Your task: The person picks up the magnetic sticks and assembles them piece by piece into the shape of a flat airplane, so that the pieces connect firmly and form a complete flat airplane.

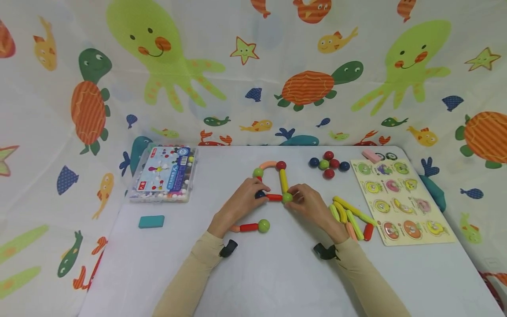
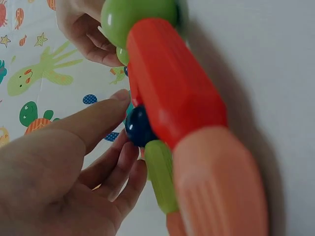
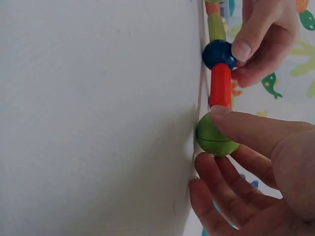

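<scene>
My left hand (image 1: 242,197) pinches a dark blue ball (image 2: 140,126) between thumb and fingers. A light green ball (image 3: 215,135) is held by my right hand (image 1: 310,203), thumb on one side and fingertips on the other. A short red rod (image 1: 274,197) joins these two balls. From the green ball a yellow rod (image 1: 284,181) runs back to a red ball (image 1: 281,165), where a salmon curved piece (image 1: 268,164) bends over to another green ball (image 1: 258,172). A light green rod (image 2: 161,176) leaves the blue ball. Nearer me, a red rod (image 1: 249,227) ends in a green ball (image 1: 263,226).
Loose red, blue and green balls (image 1: 329,174) cluster at the back right. Yellow, green, salmon and red rods (image 1: 354,223) lie beside my right forearm, next to a fruit puzzle board (image 1: 428,233). A plastic box of beads (image 1: 162,174) and a teal block (image 1: 151,221) are on the left.
</scene>
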`<state>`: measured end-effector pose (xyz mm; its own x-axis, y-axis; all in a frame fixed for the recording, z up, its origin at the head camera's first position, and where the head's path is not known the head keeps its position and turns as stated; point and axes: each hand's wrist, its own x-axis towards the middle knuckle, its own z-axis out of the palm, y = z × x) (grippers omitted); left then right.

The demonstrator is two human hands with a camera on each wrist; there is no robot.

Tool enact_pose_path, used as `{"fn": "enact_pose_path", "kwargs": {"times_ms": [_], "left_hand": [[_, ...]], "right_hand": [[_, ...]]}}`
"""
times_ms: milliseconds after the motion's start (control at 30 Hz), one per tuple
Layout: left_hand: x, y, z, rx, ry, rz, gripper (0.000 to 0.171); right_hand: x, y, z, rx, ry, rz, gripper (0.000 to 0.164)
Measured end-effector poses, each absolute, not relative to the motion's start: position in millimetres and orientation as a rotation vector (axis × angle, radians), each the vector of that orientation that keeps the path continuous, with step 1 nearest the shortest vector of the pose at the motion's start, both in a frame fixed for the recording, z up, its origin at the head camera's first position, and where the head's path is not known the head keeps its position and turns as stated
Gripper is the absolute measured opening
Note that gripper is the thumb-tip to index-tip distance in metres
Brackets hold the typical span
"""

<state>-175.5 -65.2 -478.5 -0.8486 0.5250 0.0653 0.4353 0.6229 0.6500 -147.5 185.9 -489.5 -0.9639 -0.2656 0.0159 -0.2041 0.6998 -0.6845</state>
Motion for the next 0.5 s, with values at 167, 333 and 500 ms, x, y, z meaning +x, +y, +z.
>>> {"fn": "enact_pose_path", "kwargs": {"times_ms": [167, 333, 500], "left_hand": [[-168, -84, -476, 0.668, 2.717, 1.037, 0.039], [-152, -109, -473, 0.52, 2.746, 1.024, 0.04], [-129, -122, -470, 0.599, 2.69, 1.008, 0.039]], "right_hand": [[-148, 186, -491, -0.372, 2.798, -1.14, 0.039], [-148, 185, -492, -0.362, 2.782, -1.151, 0.039], [-148, 187, -491, -0.361, 2.787, -1.135, 0.04]]}}
